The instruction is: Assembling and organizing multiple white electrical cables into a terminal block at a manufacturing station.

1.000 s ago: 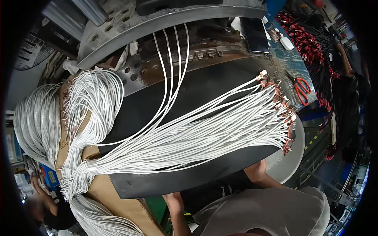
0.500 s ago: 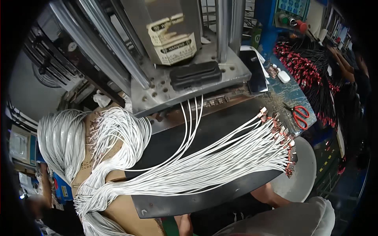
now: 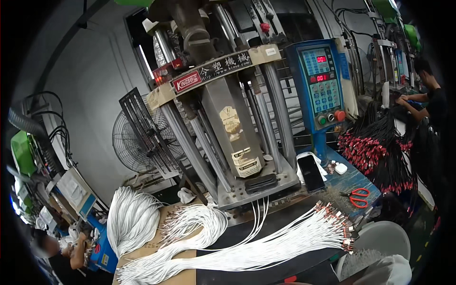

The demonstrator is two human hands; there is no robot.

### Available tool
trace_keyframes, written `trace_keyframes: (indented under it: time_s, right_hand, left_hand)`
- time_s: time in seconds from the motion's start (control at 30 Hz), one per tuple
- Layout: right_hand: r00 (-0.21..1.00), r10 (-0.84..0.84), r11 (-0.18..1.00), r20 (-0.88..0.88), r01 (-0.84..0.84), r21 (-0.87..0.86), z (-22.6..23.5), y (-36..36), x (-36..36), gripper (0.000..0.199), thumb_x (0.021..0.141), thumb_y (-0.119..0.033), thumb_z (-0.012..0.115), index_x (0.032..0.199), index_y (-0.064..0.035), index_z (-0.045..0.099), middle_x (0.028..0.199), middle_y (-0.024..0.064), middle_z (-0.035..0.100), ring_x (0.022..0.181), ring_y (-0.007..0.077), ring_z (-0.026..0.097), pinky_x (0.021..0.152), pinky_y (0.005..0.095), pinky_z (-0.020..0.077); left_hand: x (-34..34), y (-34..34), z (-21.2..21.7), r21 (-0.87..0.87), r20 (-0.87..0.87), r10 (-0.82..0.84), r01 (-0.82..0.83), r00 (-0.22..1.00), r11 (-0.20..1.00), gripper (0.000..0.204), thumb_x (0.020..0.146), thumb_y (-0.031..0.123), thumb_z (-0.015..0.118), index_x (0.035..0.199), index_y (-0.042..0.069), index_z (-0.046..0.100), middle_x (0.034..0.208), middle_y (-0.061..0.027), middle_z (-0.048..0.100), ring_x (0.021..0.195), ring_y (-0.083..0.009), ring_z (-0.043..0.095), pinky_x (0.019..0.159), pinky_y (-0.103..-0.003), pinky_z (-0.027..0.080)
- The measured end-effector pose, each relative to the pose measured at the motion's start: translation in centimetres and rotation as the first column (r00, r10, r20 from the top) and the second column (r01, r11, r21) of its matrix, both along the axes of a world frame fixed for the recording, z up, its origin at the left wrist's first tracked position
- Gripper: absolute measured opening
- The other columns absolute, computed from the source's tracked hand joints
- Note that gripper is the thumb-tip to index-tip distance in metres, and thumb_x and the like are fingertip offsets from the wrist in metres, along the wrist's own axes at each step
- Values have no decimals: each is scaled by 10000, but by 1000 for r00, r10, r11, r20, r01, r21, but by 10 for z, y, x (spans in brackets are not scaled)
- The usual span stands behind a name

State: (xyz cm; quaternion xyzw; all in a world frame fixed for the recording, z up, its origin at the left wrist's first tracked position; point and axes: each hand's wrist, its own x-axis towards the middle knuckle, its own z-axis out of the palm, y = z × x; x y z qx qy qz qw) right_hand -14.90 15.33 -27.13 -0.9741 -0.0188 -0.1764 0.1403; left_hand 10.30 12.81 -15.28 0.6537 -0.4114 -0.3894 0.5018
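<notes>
White cables lie across the black board, a few seemingly running under the press, where a tug could snag them; with both hands out of view, their grip cannot be told.

Cable bundle: across work board and cardboard, connector ends to the right.
Coiled cables: on cardboard, left of board.
Press: behind board.
Control panel: right of press.
Fan: left of press.
Phone: right of press.
Scissors: on table, before phone.
Bin: right of connector ends.
</notes>
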Motion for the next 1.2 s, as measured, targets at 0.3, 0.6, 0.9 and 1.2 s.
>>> trace_keyframes:
  time_s: [0.3,0.6,0.9,1.2]
  right_hand:
    - [928,237,955,-288,-168,246,25,15,-2,326,811,-455,685,754,-142,759,1044,133,604,996,329,508,916,491,379]
    - [964,-97,692,-246,243,680,138,19,-42,301,818,-383,700,829,-82,715,1095,158,567,1058,362,498,925,478,388]
    - [903,-370,912,-218,397,100,117,57,-118,202,844,-242,646,916,-54,664,1117,163,564,1072,376,505,911,502,412]
    - [802,-148,812,-579,433,391,153,68,-86,201,816,-235,637,896,-56,681,948,124,644,1079,376,534,904,529,418]
  left_hand:
    - [-25,29,11,-41,219,-48,58,975,997,332,939,343,546,1027,34,629,945,-78,672,862,-187,589,771,-358,473]
    - [-45,57,18,-31,420,-85,107,904,994,277,896,292,561,998,47,640,948,-82,680,885,-210,600,791,-388,470]
    - [-71,67,27,16,592,-182,215,785,977,227,854,241,576,969,60,651,951,-86,687,908,-233,612,812,-418,466]
    - [-91,72,42,29,759,-187,255,624,967,188,812,190,592,941,73,662,954,-90,694,932,-256,624,833,-447,463]
